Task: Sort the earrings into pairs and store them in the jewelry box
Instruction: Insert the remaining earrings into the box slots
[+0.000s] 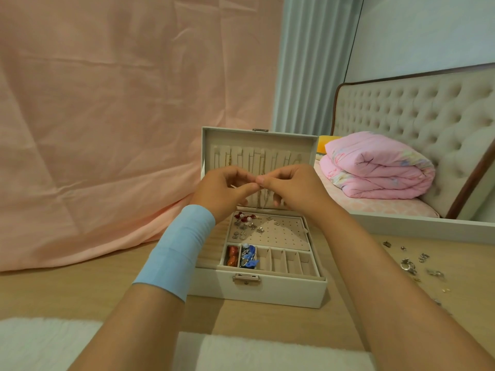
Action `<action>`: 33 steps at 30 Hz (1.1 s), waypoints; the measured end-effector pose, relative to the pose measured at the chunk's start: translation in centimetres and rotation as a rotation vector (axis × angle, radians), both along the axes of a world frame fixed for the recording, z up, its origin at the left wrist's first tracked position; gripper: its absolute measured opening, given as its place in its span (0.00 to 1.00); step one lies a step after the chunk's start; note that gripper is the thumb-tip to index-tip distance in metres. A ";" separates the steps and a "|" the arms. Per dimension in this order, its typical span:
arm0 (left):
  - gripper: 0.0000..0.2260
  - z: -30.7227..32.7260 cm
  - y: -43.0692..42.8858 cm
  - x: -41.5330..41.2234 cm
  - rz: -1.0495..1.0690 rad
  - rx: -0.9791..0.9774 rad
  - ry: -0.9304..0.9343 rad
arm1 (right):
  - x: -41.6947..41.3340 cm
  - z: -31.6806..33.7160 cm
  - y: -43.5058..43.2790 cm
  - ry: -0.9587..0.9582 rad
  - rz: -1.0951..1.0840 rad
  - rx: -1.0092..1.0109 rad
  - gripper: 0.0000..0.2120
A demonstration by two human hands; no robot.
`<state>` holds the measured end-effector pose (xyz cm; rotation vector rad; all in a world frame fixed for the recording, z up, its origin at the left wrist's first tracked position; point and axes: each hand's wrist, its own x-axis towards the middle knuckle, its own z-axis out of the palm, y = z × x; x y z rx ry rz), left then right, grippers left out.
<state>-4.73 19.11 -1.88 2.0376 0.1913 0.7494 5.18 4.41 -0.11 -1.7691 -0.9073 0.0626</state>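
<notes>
While my left hand point(223, 190) and right hand point(293, 187) pinch a tiny earring point(233, 186) between touching fingertips point(251, 186) above the open jewelry box point(270, 290), any fumble could drop it among the stored pairs point(242, 227). Loose earrings point(412, 265) wait beside the box, rightward.

Both hands up over open jewelry box point(267, 290), in front of its lid. L hand point(223, 188) & R hand point(292, 186): fingertips meet, pinching tiny item point(232, 186), too small to ID. Earrings point(242, 226) on box's peg panel, left side. Loose earrings point(409, 263) on table point(80, 290), right of box.
</notes>
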 end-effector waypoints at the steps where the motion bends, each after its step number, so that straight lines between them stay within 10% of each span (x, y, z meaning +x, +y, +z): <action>1: 0.02 0.0 0.1 0.0 0.009 0.020 -0.002 | 0.0 0.1 -0.1 0.010 0.008 -0.023 0.06; 11: 0.08 0.3 0.2 0.3 0.115 0.318 0.139 | -0.3 -0.2 0.3 0.049 0.024 -0.060 0.07; 20: 0.08 0.1 -0.2 0.1 -0.019 0.094 0.158 | 0.2 -0.8 -0.1 0.085 0.114 -0.020 0.07; 33: 0.10 -0.5 -0.2 0.3 0.117 0.378 0.428 | 1.1 -2.1 0.2 -0.331 -0.063 -0.398 0.04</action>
